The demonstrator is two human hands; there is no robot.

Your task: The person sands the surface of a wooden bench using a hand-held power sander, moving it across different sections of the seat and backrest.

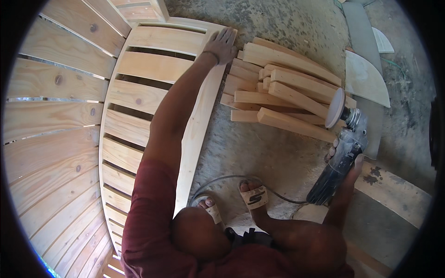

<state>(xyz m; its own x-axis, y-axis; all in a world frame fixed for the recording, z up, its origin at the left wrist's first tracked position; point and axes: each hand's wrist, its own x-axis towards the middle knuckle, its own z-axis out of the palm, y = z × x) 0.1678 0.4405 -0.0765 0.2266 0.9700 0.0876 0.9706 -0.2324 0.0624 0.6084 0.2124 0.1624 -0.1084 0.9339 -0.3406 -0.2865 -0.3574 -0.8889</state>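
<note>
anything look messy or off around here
The wooden strips lie crisscrossed on the floor, their ends uneven. The cable from the power sander curves close by the sandalled feet, perhaps a trip risk. The pale board at right has dark blotches; stains or damage, I can't tell.

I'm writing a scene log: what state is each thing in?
slatted panel: assembled, gaps showing
left hand: open, resting on slatted panel
angle grinder: held, disc fitted; spin unclear
right hand: gripping angle grinder
cord: loosely curved
wood pieces: loose, piled
sandals: worn
</note>
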